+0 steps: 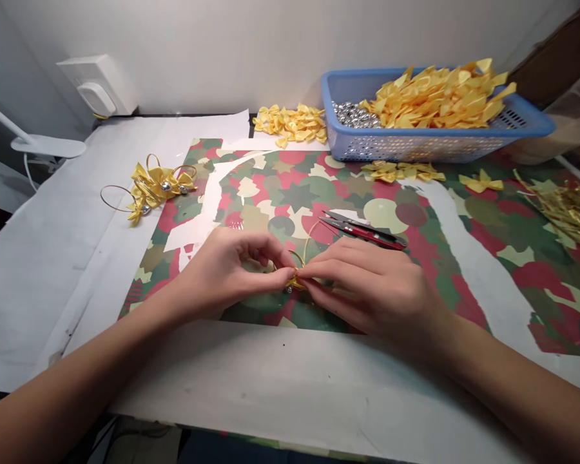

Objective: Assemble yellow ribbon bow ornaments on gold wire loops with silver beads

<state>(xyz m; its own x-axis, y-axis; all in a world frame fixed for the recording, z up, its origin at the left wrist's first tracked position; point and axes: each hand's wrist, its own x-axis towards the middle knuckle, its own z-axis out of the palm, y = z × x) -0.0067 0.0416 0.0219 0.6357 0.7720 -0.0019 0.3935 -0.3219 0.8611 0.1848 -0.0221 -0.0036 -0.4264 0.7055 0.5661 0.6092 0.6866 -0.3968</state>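
Observation:
Between the fingertips of both hands is a small yellow ribbon bow (pixel 297 281) with a silver bell (pixel 289 289) and a gold cord loop. My left hand (pixel 244 264) pinches it from the left, thumb and index finger together. From the right, my right hand (pixel 367 280) pinches the same bow, its fingers hiding much of it. A gold cord end (pixel 308 241) rises from between the hands. Just beyond my right hand lie thread snips (pixel 362 231) with red and black handles. Several bows with bells and gold loops (pixel 157 185) lie in a cluster at the left.
A blue basket (pixel 444 145) at the back right holds yellow bows (pixel 435 100) and silver bells (pixel 355 115). More bows (pixel 290 122) are piled beside it. Gold cords (pixel 573 216) lie at the right edge. A white lamp base (pixel 48 145) stands at the left. Patterned paper (pixel 299 193) covers the table.

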